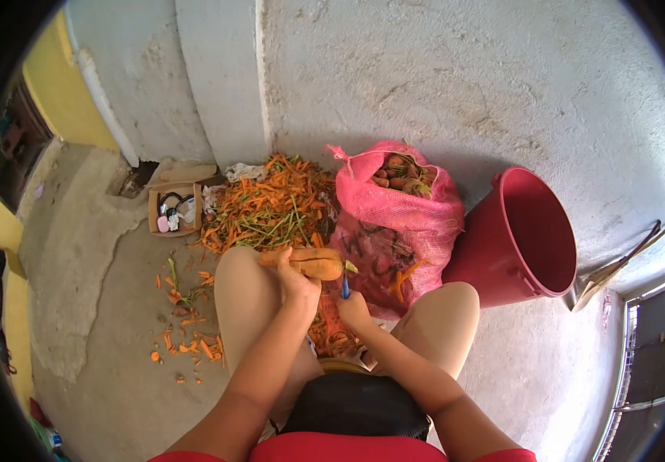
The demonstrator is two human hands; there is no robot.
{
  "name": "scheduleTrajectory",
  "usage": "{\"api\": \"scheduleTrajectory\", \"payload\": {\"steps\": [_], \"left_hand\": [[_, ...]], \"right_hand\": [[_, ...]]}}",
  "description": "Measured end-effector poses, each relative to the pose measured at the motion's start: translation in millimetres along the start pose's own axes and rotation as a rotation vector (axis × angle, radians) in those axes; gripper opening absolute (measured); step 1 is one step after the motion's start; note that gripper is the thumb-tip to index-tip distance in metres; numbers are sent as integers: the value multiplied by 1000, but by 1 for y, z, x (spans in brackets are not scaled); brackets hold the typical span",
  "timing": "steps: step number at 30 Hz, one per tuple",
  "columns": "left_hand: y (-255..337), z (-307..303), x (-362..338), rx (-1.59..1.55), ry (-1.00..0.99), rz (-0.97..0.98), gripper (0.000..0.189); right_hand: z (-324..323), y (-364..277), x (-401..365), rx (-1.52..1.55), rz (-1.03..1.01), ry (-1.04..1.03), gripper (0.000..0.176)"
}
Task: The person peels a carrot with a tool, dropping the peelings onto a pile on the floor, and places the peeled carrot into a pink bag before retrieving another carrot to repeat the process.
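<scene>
My left hand [298, 286] grips a large orange carrot [319, 264] that lies sideways above my left knee. My right hand [353, 309] is closed around a blue-handled knife [345, 288], whose blade is up at the carrot's right end, beside a pale green stem stub. Beyond my hands a heap of orange peelings and green stems [271, 212] lies against the wall. To its right stands a pink mesh sack [394, 208] with carrots [403, 175] in its open top. More peelings lie between my legs, partly hidden by my hands.
A large dark red bin [475, 258] leans at the right of the sack. On the left is a small cardboard box [186, 189] with cables and small items. Carrot scraps [208, 348] are scattered over the concrete floor. A metal tool [598, 283] rests by the right wall.
</scene>
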State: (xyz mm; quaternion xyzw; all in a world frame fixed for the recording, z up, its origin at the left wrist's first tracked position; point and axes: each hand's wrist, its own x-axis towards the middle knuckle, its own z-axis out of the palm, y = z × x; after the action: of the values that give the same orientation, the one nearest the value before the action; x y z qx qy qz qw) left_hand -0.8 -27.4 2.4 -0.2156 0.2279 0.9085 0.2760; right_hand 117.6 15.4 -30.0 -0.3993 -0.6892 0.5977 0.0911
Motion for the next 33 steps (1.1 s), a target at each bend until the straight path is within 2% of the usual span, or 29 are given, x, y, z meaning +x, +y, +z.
{"api": "scheduleTrajectory", "payload": {"steps": [3, 4, 6, 7, 8, 10, 11, 13, 15, 16, 17, 19, 20, 24, 27, 28, 32, 33], "left_hand": [[-2, 4, 0, 22, -61, 28, 23], [-3, 5, 0, 39, -84, 52, 22], [4, 6, -2, -7, -19, -39, 20], [7, 6, -2, -33, 13, -83, 19], [7, 2, 1, -205, -138, -133, 19], [15, 13, 4, -134, -224, -48, 19], [18, 20, 8, -103, -269, -7, 19], [21, 24, 4, -24, -154, -96, 27], [22, 35, -12, 64, 27, -212, 32], [15, 22, -2, 71, -16, -232, 45], [9, 10, 7, 89, -62, -325, 44], [1, 0, 13, 131, -147, -515, 44], [-2, 2, 12, 254, -123, -503, 42], [-6, 4, 1, 361, -165, -759, 35], [-9, 5, -8, 425, -268, -855, 30], [-8, 16, -19, 443, -180, -811, 30], [-25, 0, -9, 306, -379, -868, 33], [-24, 2, -11, 293, -331, -892, 34]], "right_hand": [[-1, 13, 20, -24, 135, -9, 24], [1, 11, 20, -47, 117, 1, 24], [5, 6, 18, -96, 86, 23, 23], [7, 18, 20, -114, 69, 39, 23], [9, 44, 22, -137, 39, 65, 23], [13, 110, 28, -144, -81, 162, 23], [11, 126, 34, -168, -58, 203, 23], [-1, 116, 53, -336, 258, 201, 24], [-13, 103, 69, 115, 180, 291, 20], [-19, 93, 80, 344, 132, 330, 18], [-25, 82, 92, 575, 83, 364, 17], [-52, 43, 92, 515, 83, 443, 16], [-64, 20, 84, 538, 43, 480, 16], [-90, -47, 62, 526, -21, 605, 17], [-82, -71, 53, 568, -162, 601, 18], [-81, -73, 52, 548, -171, 576, 18], [-66, -95, 37, 440, -257, 490, 16], [-60, -104, 30, 405, -292, 475, 16]]}}
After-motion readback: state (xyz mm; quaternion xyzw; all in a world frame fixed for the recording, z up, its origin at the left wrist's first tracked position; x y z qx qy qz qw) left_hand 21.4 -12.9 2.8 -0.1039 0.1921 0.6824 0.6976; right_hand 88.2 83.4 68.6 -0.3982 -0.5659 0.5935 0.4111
